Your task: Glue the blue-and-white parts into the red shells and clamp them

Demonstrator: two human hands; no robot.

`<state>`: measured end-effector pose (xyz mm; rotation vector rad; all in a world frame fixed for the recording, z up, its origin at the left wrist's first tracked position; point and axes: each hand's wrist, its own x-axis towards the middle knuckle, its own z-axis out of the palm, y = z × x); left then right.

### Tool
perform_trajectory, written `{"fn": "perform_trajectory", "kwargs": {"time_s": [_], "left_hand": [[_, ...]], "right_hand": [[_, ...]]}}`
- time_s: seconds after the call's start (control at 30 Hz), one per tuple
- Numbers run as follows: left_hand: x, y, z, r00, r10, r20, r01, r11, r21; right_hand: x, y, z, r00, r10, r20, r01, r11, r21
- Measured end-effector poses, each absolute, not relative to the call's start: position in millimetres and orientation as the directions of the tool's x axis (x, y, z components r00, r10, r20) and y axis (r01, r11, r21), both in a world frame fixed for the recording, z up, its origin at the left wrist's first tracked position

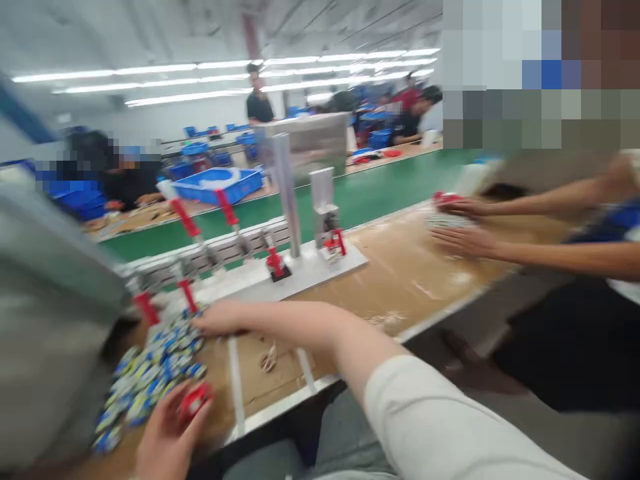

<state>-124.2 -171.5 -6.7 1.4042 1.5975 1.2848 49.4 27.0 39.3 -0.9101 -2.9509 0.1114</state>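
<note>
My left hand (167,433) is closed around a small red round part (194,400) at the lower left, just in front of a pile. The pile (155,373) is made of many small round pieces in blue, yellow-green and white, spread over the brown tabletop. My right arm stretches across the table, and my right hand (220,319) is at the pile's far right edge. Its fingertips are blurred and partly hidden among the pieces, so I cannot tell whether they grip one.
Behind the pile, red-handled toggle clamps (187,293) line a white fixture base (320,270). A loose cord-like bit (269,360) lies on the tabletop (390,267). At right a co-worker's hands (465,227) hold a red-and-white object. Beyond runs a green conveyor belt (390,180) beside a blue tray (220,187).
</note>
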Motion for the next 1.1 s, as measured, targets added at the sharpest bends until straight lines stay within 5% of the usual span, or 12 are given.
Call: {"fn": "perform_trajectory", "kwargs": {"time_s": [0.1, 0.23, 0.3, 0.37, 0.5, 0.63, 0.87, 1.1], "left_hand": [[-101.1, -166.2, 8.0, -0.188, 0.975, 0.116, 0.222, -0.073, 0.972], [-86.7, -140.0, 15.0, -0.126, 0.988, 0.083, 0.111, -0.069, 0.991], [-76.8, -125.3, 19.3, -0.077, 0.994, 0.081, 0.075, -0.075, 0.994], [-61.6, -106.2, 24.2, -0.003, 0.996, 0.089, 0.054, -0.089, 0.995], [-22.2, -54.7, 28.5, 0.153, 0.977, 0.151, 0.034, -0.158, 0.987], [6.0, -16.6, 15.9, 0.221, 0.951, 0.218, -0.004, -0.222, 0.975], [4.1, -17.8, -10.2, 0.296, 0.943, 0.151, 0.005, -0.160, 0.987], [7.8, -18.7, -9.2, 0.278, 0.952, 0.124, -0.058, -0.113, 0.992]], "right_hand": [[64.6, 16.3, 30.9, -0.823, 0.568, 0.026, 0.560, 0.818, -0.131], [105.5, 13.5, 3.8, -0.618, 0.729, 0.293, 0.488, 0.649, -0.584], [134.9, 2.9, -4.0, -0.431, 0.852, 0.296, 0.261, 0.432, -0.863], [162.2, -11.5, -4.8, -0.318, 0.932, 0.172, -0.046, 0.166, -0.985], [193.9, -28.7, 4.5, -0.266, 0.964, 0.013, -0.481, -0.121, -0.868], [204.8, -24.7, 7.2, -0.215, 0.977, -0.003, -0.612, -0.137, -0.779], [206.2, -21.0, -13.5, -0.009, 0.982, 0.190, -0.300, 0.178, -0.937], [203.4, -28.3, -19.7, -0.052, 0.954, 0.296, -0.134, 0.287, -0.949]]}}
